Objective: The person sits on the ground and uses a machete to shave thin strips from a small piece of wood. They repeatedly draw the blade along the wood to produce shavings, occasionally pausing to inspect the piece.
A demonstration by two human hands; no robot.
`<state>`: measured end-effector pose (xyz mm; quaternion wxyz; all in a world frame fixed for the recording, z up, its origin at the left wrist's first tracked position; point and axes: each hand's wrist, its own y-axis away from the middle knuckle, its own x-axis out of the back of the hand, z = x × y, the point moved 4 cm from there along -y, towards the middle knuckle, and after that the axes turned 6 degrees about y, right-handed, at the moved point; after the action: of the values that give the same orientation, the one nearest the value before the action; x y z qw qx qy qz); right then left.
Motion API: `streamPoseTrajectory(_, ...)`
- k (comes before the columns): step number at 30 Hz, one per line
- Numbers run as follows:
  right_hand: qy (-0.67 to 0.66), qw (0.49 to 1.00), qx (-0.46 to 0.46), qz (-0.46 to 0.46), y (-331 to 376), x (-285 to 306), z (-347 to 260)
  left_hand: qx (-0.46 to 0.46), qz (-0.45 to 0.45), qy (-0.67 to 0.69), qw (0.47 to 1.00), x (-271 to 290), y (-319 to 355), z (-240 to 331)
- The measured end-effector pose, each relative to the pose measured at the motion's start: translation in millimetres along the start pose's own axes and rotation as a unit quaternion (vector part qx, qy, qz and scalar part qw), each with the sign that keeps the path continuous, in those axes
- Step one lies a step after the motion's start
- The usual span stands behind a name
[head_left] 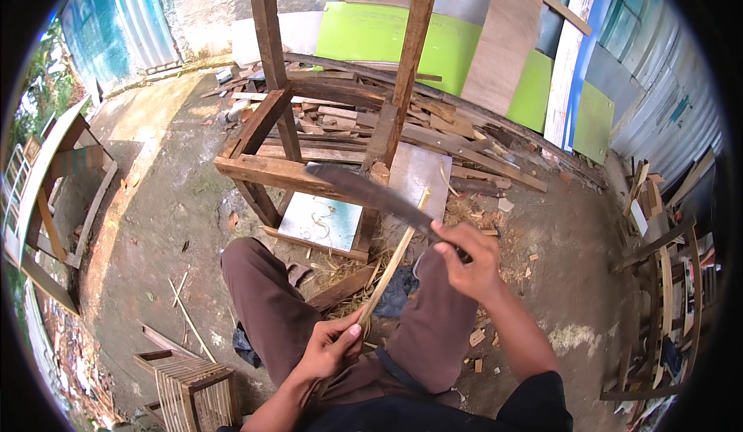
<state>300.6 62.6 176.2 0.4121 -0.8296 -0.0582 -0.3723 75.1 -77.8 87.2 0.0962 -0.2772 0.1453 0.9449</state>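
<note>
My right hand (468, 260) is wrapped round the handle of a machete (375, 196), whose broad dark blade points up and to the left. The blade's handle end lies close to the upper part of a thin pale wooden strip (392, 269); whether they touch I cannot tell. Between my knees my left hand (333, 345) grips the lower end of that strip, thumb on top. The strip slants up and to the right. Behind the blade stands a wooden chair frame (290, 170) without a seat, partly hidden by the machete.
Wood shavings (364, 266) and offcuts lie around my feet. A pile of planks (464, 150) spreads behind the frame, below green panels (371, 34). A slatted wooden piece (193, 393) stands at lower left, a wooden structure (77, 169) at far left, more frames (665, 300) at right.
</note>
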Motion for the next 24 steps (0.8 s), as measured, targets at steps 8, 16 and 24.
streamPoseTrajectory(8, -0.043, 0.953, -0.262, 0.143, -13, 36, 76, 0.01, -0.026, -0.054, 0.998, 1, 11, -7)
streamPoseTrajectory(16, 0.014, 0.998, -0.04, -0.046, 6, 17, -11, 0.007, -0.034, -0.039, 0.999, -2, -8, 0)
streamPoseTrajectory(24, 0.026, 0.998, -0.045, 0.031, 8, 7, -3, 0.006, -0.011, -0.035, 0.999, -8, -5, 2)
